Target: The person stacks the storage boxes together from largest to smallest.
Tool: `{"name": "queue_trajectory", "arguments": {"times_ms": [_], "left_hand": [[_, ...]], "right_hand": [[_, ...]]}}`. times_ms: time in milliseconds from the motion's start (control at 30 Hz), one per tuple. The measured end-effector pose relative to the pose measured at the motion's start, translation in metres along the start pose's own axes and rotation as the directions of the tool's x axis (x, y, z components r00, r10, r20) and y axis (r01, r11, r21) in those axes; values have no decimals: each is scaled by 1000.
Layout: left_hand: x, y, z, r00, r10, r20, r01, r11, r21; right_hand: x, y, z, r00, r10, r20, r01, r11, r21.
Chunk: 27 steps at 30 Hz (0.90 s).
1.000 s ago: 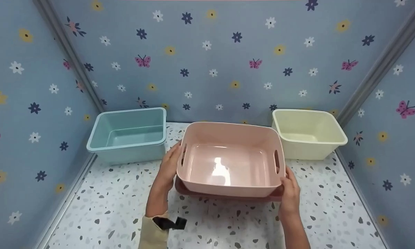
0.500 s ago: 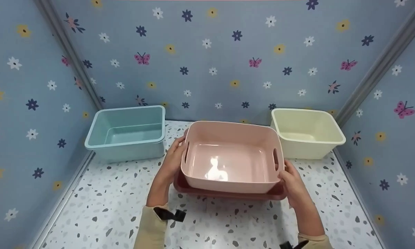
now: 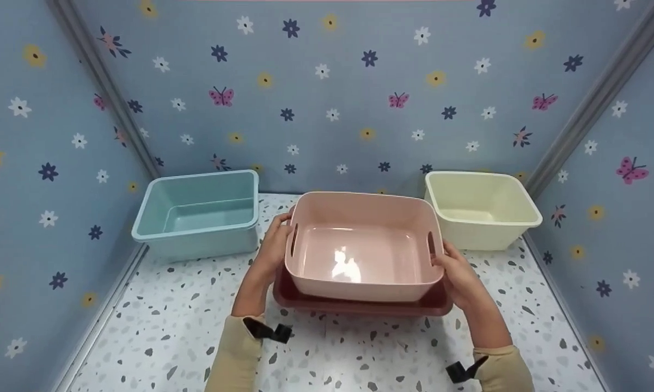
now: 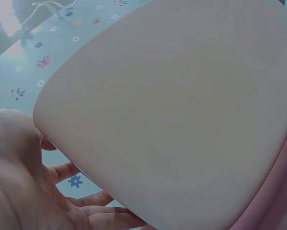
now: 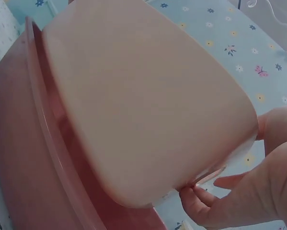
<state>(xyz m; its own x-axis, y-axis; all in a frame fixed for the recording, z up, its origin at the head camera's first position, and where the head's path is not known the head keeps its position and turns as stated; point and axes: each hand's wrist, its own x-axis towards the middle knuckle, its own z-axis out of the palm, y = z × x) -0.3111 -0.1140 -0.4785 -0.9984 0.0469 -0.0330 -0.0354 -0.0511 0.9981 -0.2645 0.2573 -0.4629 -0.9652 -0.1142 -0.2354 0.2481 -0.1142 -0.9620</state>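
A light pink basket (image 3: 359, 256) with handle slots in its short ends is tilted toward me, over a darker red-pink bin (image 3: 359, 308). In the head view my left hand (image 3: 269, 247) holds the basket's left end near the slot; its thumb is mostly hidden. My right hand (image 3: 463, 275) grips the right end, with a digit at the handle slot. The basket's outer wall (image 4: 167, 110) fills the left wrist view. From the right wrist, fingertips (image 5: 193, 206) pinch at the slot, and the basket's lower edge lies within the darker bin's rim.
A blue-green bin (image 3: 196, 239) stands at the back left. A pale yellow bin (image 3: 482, 234) stands at the back right, close to the pink basket. Flowered walls (image 3: 327, 103) enclose the speckled tabletop (image 3: 163, 326) on three sides.
The pink basket's near edge has risen slightly, exposing more of the darker bin below. My right hand has moved up along the basket's right end to the slot, its forearm angling outward.
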Motion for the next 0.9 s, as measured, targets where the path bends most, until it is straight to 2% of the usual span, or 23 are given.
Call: {"name": "queue_trajectory", "arguments": {"times_ms": [167,400,567,733,800,900], "left_hand": [[3,-1,-1,999,-18,29,18,1000,4],[16,2,-1,998,-54,38,51,996,76],[22,8,4,997,-63,55,59,996,67],[27,7,8,996,-74,46,67,987,143],[31,2,8,996,-80,34,72,979,193],[33,-1,8,994,-100,34,90,972,215]], "right_hand": [[7,1,-5,1000,8,27,-8,1000,4],[15,-1,-6,997,0,77,1,1000,-20],[19,-4,-12,996,17,84,-12,998,-59],[26,-7,-19,996,32,80,-23,992,-121],[29,-7,-21,997,37,72,-26,989,-147],[31,-6,-22,997,42,65,-30,985,-171]]}}
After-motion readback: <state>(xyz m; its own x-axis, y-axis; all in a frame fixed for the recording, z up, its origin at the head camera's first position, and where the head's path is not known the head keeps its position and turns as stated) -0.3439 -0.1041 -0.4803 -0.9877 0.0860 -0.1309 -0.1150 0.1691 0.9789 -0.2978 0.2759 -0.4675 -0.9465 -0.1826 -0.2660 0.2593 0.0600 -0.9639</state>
